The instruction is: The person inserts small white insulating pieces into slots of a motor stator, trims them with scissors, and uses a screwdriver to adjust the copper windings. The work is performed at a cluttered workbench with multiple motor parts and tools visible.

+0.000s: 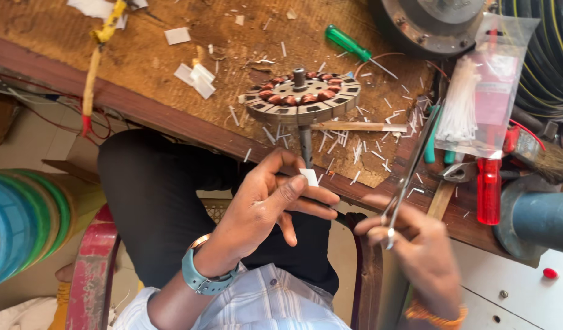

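Two hands work at the near edge of the workbench (171,116). I see my left hand (275,201) pinching a small white paper slip (309,177) between thumb and fingertips, just below the shaft of the wound stator (303,98), which stands near that edge. My right hand (416,244) is closed on scissors (410,171) — blades angled up over white paper scraps (361,153). A green screwdriver (350,46) lies farther back — toward the far edge.
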